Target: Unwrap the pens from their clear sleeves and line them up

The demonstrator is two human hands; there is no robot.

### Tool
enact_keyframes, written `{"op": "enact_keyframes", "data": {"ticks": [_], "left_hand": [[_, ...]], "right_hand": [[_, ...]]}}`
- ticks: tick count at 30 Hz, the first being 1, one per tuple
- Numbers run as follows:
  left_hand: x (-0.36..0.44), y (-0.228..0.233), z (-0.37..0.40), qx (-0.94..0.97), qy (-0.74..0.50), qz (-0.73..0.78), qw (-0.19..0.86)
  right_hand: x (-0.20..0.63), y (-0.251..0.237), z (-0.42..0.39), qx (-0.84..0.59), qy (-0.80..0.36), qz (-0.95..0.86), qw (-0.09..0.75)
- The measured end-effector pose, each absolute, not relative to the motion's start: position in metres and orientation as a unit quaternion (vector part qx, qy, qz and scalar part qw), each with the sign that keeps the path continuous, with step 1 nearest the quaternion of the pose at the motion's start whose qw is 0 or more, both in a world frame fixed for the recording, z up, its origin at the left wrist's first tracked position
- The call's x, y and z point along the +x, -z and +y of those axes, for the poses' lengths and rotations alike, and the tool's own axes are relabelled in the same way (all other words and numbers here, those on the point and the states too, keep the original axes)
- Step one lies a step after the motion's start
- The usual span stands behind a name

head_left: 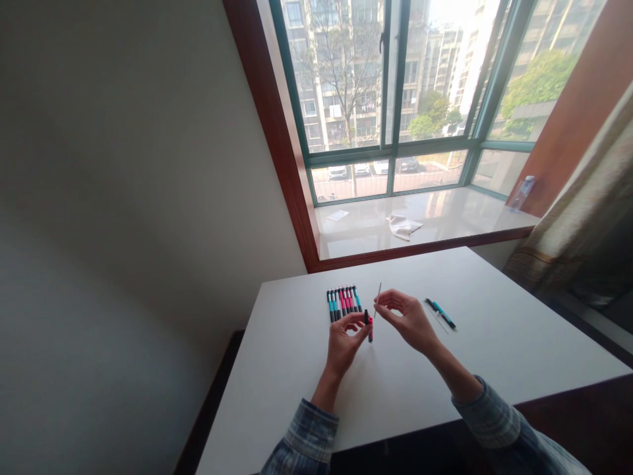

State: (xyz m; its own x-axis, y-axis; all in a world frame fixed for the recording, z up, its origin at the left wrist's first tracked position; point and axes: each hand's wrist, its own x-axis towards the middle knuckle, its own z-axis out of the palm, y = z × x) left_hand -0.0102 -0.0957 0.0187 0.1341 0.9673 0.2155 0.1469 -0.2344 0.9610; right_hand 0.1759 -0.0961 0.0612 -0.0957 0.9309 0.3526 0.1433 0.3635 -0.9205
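Note:
My left hand [343, 343] is closed on pen parts above the white table: a red pen barrel [370, 330], upright, and a short black piece [366, 317] beside it. In a pinch, my right hand [403, 316] holds a thin, pale pen refill [379, 293], nearly upright, just right of the barrel and apart from it. Beyond my left hand lies a row of several pens [343, 300] in teal, red and white with black ends; my left hand hides some of their lower ends. To the right of my right hand lie a teal pen barrel [445, 315] and another thin refill [439, 320].
The white table [297, 396] ends in front of the window sill [361, 231]. On the sill are a crumpled white cloth [404, 227], a flat paper [337, 216] and a clear bottle [521, 193]. A curtain [568, 191] hangs at the right; a wall stands left.

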Motion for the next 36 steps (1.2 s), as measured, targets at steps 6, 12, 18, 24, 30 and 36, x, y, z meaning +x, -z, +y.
{"op": "enact_keyframes", "data": {"ticks": [6, 12, 18, 24, 30, 36], "left_hand": [[-0.011, -0.019, -0.096, 0.623, -0.485, 0.436, 0.431], [-0.01, -0.015, -0.095, 0.619, -0.493, 0.443, 0.422], [-0.008, -0.015, -0.096, 0.614, -0.495, 0.449, 0.42], [-0.007, -0.017, -0.095, 0.615, -0.49, 0.447, 0.426], [-0.008, -0.017, -0.096, 0.616, -0.484, 0.441, 0.438], [-0.007, -0.015, -0.097, 0.619, -0.476, 0.439, 0.445]], "right_hand": [[0.17, -0.056, -0.096, -0.42, -0.378, -0.655, 0.502], [0.196, -0.042, -0.094, -0.483, -0.297, -0.7, 0.434], [0.262, 0.003, -0.08, -0.637, -0.119, -0.692, 0.318], [0.275, 0.021, -0.068, -0.675, -0.1, -0.694, 0.231], [0.262, 0.022, -0.067, -0.666, -0.088, -0.71, 0.212], [0.255, 0.005, -0.067, -0.619, -0.153, -0.704, 0.312]]}}
